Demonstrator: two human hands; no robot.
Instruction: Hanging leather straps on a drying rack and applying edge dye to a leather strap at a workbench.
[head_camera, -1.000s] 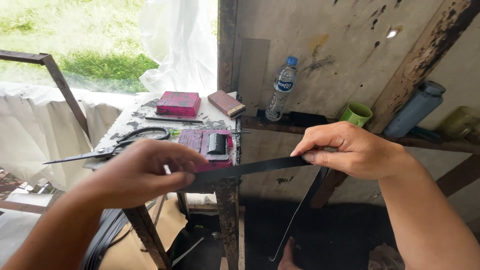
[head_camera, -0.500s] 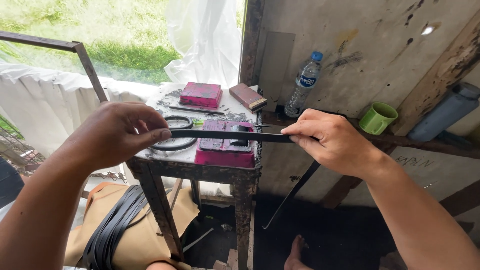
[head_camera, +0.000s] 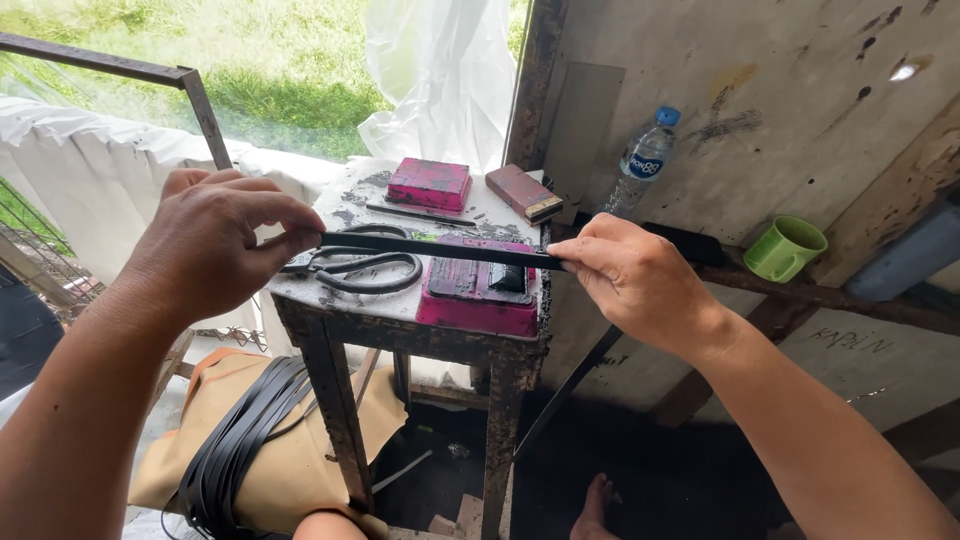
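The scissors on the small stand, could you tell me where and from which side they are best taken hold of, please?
Probably by the looped handles, coming from above and the near side. The scissors lie flat on the stand, loops open upward, just under the black strip stretched between the left hand and the right hand; the blades are hidden behind the left hand.

Small makeshift workshop, semi-outdoor. Rusty metal stand w/ stained tabletop (head_camera: 345, 200) at centre carries tools: black shears (head_camera: 355, 268), pink blocks (head_camera: 430, 183). Rough patched board wall (head_camera: 760, 70) on the right w/ a wooden rail holding a green mug (head_camera: 785, 248) & a water bottle (head_camera: 643, 160). Coil of black strapping (head_camera: 235, 445) lies near left on the floor. Grass (head_camera: 270, 70) & white sheeting at far left.
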